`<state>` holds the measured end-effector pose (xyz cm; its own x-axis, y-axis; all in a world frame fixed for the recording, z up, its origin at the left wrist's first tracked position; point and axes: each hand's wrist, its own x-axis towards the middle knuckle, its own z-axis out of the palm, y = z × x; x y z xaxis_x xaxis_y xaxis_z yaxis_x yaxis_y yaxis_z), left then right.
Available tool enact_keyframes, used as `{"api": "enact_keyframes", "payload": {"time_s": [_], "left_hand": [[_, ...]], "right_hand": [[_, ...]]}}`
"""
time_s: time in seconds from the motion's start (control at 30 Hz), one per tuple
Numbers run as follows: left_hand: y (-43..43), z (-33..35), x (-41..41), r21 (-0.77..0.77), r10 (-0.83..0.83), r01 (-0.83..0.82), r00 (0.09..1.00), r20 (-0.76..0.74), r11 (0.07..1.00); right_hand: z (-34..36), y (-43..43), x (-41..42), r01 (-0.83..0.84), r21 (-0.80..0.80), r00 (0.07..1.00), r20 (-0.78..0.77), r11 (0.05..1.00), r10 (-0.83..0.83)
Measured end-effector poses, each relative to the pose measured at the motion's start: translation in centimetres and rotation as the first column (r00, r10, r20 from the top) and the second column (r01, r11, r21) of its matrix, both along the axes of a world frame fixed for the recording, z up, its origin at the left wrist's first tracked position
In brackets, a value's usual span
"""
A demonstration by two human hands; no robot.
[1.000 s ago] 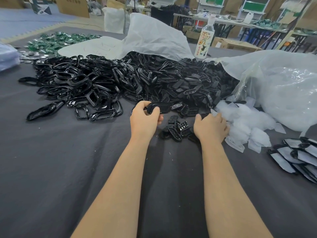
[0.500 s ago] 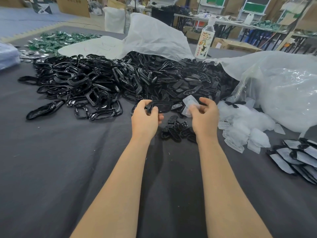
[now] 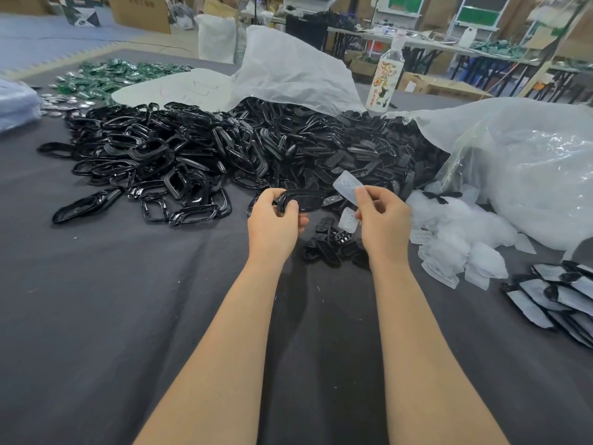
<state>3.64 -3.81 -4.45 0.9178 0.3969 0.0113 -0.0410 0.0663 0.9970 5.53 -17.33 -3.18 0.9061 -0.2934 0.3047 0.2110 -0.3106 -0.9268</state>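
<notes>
1. Shell and pad are the things in hand. The left hand (image 3: 272, 223) curls its fingers and thumb round one black shell (image 3: 303, 200), held up just above the table (image 3: 96, 316) in front of the heaps.
2. The right hand (image 3: 385, 226) pinches a translucent pad (image 3: 346, 186) between thumb and forefinger. A second pad (image 3: 348, 220) sits lower against its curled fingers.
3. Handling, as I judge it: the black shell looks like light, stiff, glossy plastic. It is probably slick, so it is best gripped by its edges as it is now.
4. The translucent pad looks soft, thin and nearly weightless, and would likely bend if squeezed. A light pinch at one end, leaving the far end free to seat in the shell, seems the right hold.
5. Counts: one shell in the left hand and two pads in the right.
6. A small cluster of black inserts (image 3: 330, 248) lies between the wrists, perhaps half a dozen. They overlap too much to be sure.
7. Four heaps are beyond counting:
   - black frames (image 3: 160, 162)
   - black pieces (image 3: 353, 149) spilling from the white bag (image 3: 288, 69)
   - loose pads (image 3: 459, 239) beside the clear bag (image 3: 529, 168)
   - green items (image 3: 118, 75) far left
8. One bottle (image 3: 383, 81) stands behind the heaps.
9. Finished pieces (image 3: 561, 297) lie in an overlapping row at the right edge, which cuts them off, so no exact count.
</notes>
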Motion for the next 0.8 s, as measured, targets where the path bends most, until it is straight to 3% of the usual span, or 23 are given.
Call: {"api": "enact_keyframes", "payload": {"time_s": [0.17, 0.23, 0.43, 0.67, 0.8], "left_hand": [[-0.1, 0.0, 0.1, 0.025, 0.003, -0.002, 1.000, -0.007, 1.000], [-0.1, 0.0, 0.1, 0.034, 0.003, -0.003, 1.000, -0.007, 0.999], [-0.2, 0.3, -0.2, 0.001, -0.009, 0.009, 1.000, 0.002, 1.000], [-0.4, 0.8, -0.5, -0.056, -0.065, 0.067, 0.997, 0.037, 0.996], [-0.6, 0.8, -0.5, 0.011, -0.071, 0.070, 0.997, 0.029, 0.997]], "right_hand": [[0.9, 0.9, -0.3, -0.199, 0.419, 0.963, -0.083, 0.886, 0.255], [1.0, 1.1, -0.4, -0.223, 0.485, 0.952, -0.078, 0.846, 0.295], [0.5, 1.6, -0.5, -0.265, 0.279, 0.960, -0.016, 0.923, 0.280], [0.4, 2.7, -0.6, -0.224, 0.203, 0.974, 0.027, 0.953, 0.223], [0.1, 3.0, -0.6, -0.191, 0.133, 0.982, 0.022, 0.973, 0.190]]}}
